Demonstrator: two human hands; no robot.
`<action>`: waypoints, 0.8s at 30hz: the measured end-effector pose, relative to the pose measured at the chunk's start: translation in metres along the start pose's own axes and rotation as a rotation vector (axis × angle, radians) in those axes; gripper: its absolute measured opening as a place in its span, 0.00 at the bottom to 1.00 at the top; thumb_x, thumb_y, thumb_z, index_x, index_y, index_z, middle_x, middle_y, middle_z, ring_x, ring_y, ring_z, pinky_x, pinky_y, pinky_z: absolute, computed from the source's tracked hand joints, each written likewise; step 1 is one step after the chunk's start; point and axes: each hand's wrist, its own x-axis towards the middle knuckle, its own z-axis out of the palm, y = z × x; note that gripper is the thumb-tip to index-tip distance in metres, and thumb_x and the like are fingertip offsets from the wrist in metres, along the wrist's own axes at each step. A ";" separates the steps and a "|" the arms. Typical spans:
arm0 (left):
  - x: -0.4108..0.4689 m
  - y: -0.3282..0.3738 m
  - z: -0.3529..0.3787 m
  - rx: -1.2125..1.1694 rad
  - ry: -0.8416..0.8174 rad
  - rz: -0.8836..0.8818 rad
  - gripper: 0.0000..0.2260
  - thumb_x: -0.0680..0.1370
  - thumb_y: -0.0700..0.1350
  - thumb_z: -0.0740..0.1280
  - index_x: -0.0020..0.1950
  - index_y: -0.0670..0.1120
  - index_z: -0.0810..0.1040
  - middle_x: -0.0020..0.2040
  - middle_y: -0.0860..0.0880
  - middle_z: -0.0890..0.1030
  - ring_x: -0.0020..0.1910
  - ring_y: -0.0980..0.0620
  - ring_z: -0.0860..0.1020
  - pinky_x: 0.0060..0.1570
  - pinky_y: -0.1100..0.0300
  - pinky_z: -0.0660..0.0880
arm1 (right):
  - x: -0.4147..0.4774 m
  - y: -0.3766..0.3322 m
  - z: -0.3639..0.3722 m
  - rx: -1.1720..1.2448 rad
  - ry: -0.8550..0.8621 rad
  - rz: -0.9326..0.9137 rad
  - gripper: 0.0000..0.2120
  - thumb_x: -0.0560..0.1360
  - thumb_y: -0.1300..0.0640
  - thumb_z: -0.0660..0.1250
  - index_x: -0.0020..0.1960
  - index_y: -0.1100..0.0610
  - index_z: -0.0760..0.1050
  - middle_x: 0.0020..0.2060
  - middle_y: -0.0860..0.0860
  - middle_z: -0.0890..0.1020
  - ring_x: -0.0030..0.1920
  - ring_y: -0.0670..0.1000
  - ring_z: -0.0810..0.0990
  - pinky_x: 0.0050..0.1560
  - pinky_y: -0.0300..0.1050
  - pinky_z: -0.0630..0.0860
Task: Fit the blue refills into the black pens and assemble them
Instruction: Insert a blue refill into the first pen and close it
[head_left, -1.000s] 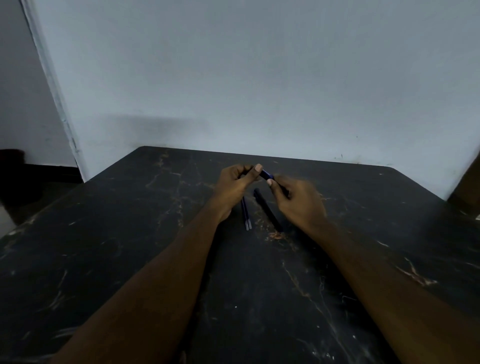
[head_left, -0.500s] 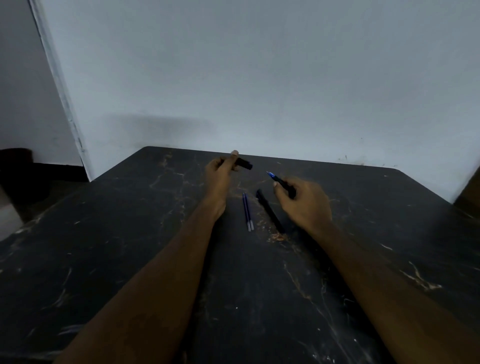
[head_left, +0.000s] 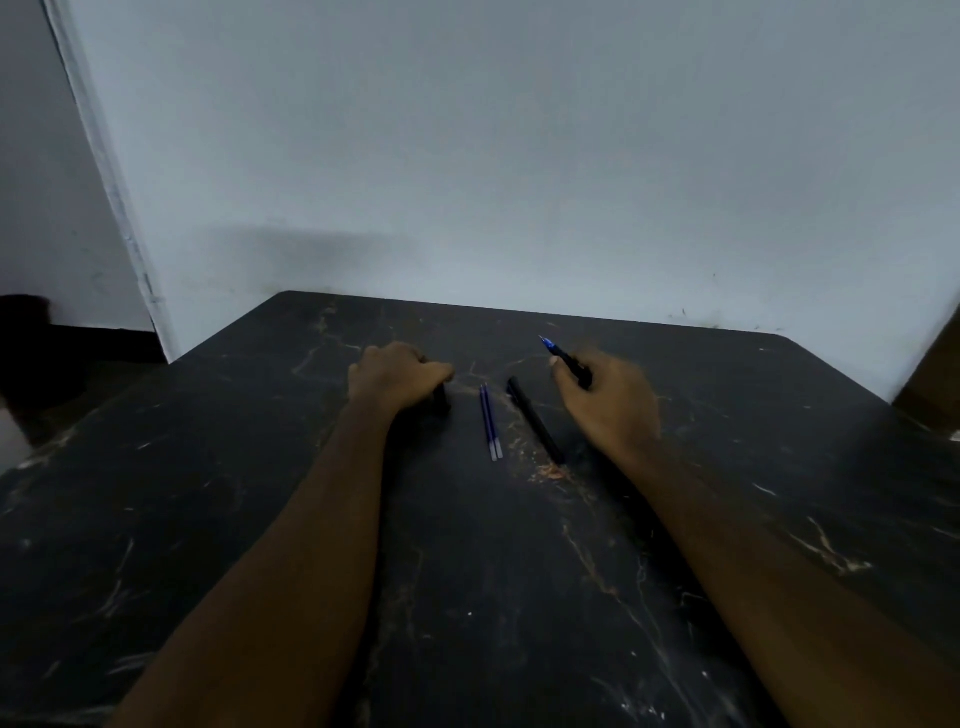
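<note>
My right hand (head_left: 605, 400) holds a black pen (head_left: 569, 360) whose blue tip points up and to the left, above the table. My left hand (head_left: 395, 376) rests low on the dark table (head_left: 260, 519), closed around a black pen cap (head_left: 441, 400) that touches the surface. Two blue refills (head_left: 491, 428) lie side by side between my hands. Just right of them lies a second black pen (head_left: 535, 421), capped and slanted.
A pale wall stands right behind the table's far edge (head_left: 519, 306). A brown object (head_left: 935, 384) sits at the table's right edge. Dark floor drops away on the left.
My left hand pulled the cap off the pen, swung left and came down to the table with it. My right hand moved slightly right with the uncapped pen.
</note>
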 end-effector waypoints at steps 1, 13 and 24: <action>0.001 -0.001 0.001 -0.002 -0.001 -0.003 0.17 0.71 0.63 0.66 0.44 0.50 0.83 0.54 0.46 0.82 0.61 0.43 0.74 0.64 0.45 0.66 | 0.000 0.001 0.000 -0.001 -0.007 -0.003 0.17 0.77 0.44 0.61 0.37 0.55 0.72 0.26 0.48 0.73 0.28 0.48 0.73 0.27 0.41 0.61; -0.007 0.025 0.008 -0.307 0.249 0.155 0.18 0.75 0.64 0.65 0.38 0.50 0.77 0.36 0.54 0.79 0.40 0.52 0.79 0.54 0.47 0.77 | 0.004 0.002 0.002 0.109 -0.073 0.085 0.09 0.78 0.51 0.58 0.45 0.55 0.73 0.31 0.51 0.76 0.30 0.50 0.74 0.32 0.45 0.67; -0.027 0.071 0.023 -0.878 -0.001 0.352 0.03 0.77 0.45 0.71 0.49 0.48 0.84 0.40 0.57 0.83 0.37 0.69 0.78 0.41 0.71 0.73 | 0.012 0.010 0.013 0.279 0.016 -0.127 0.12 0.79 0.53 0.58 0.49 0.56 0.78 0.37 0.50 0.79 0.39 0.52 0.77 0.41 0.49 0.72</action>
